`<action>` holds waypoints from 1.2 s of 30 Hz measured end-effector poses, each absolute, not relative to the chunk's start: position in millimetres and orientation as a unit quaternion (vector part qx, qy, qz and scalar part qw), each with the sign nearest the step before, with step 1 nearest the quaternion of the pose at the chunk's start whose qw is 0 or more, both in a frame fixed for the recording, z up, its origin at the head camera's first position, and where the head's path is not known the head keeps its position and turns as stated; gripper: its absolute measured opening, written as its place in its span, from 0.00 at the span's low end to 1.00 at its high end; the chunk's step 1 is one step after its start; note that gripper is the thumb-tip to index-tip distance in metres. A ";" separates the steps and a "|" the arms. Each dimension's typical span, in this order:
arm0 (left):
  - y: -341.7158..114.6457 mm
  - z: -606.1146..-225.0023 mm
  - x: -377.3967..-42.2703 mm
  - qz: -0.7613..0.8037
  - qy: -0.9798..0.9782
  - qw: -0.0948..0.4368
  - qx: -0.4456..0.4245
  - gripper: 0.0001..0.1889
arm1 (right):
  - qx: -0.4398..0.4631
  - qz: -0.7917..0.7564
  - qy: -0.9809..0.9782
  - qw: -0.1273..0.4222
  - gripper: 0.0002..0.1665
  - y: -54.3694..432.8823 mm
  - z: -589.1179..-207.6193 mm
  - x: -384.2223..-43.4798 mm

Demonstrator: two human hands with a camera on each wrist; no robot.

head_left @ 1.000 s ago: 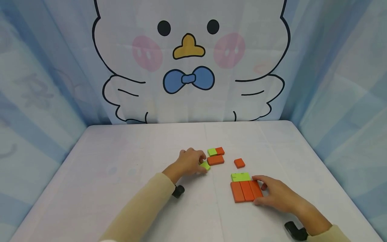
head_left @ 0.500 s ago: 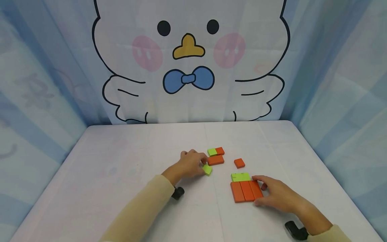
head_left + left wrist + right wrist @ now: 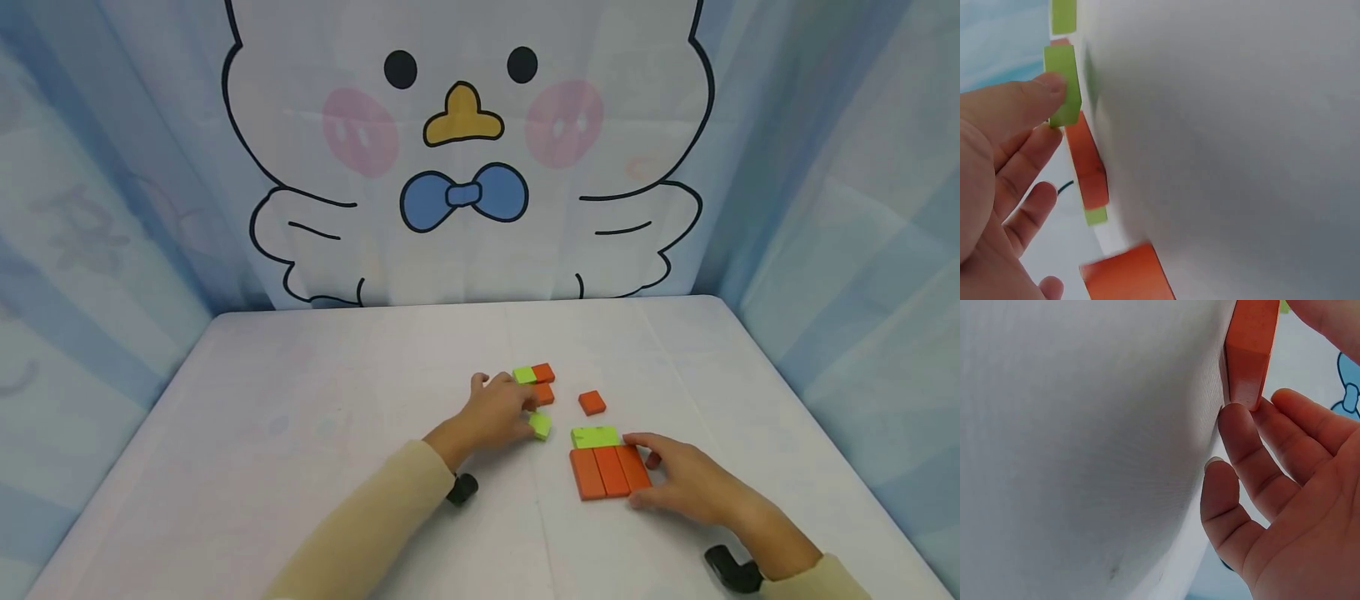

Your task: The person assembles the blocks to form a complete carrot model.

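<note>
My left hand (image 3: 491, 419) pinches a small lime-green block (image 3: 540, 426) between thumb and fingertips. The left wrist view shows that green block (image 3: 1066, 59) lifted off the table, thumb across its face. Behind those fingers lies an orange block (image 3: 543, 393), partly hidden. My right hand (image 3: 693, 477) holds the right end of a row of orange blocks (image 3: 611, 472) set side by side, thumb at the near corner and fingers at the far one. In the right wrist view, fingertips touch one orange block's end (image 3: 1250, 381). A lime-green piece (image 3: 595, 437) lies along the row's far edge.
Farther back, a small green block (image 3: 524, 375) and an orange block (image 3: 543, 372) sit together. A lone small orange block (image 3: 592, 402) lies beyond the row. All rest on a white-covered table (image 3: 337, 375), with a printed curtain (image 3: 465, 258) behind it.
My left hand has moved right with the green block, coming nearer the row and covering part of the orange block behind. The right hand stays at the row.
</note>
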State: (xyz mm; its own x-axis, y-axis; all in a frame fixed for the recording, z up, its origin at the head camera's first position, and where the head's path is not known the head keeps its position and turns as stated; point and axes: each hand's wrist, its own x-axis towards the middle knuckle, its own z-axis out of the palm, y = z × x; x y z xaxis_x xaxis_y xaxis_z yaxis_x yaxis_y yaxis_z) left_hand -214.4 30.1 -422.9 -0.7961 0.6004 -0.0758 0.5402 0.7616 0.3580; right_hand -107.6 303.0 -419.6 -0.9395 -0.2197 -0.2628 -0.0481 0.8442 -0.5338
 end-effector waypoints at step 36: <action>68.0 -429.3 -212.9 0.163 0.933 0.088 0.310 0.18 | -0.075 -0.276 0.946 0.154 0.49 304.9 -421.2 -107.2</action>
State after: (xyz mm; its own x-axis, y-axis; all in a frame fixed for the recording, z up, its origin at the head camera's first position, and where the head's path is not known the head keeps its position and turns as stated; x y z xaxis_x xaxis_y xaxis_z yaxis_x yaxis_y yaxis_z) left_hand -212.9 68.0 -429.3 -0.7925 0.6066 -0.0637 0.5488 0.7548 0.3593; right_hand -107.2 304.9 -421.2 -0.9411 -0.2278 -0.2498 -0.0574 0.8358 -0.5460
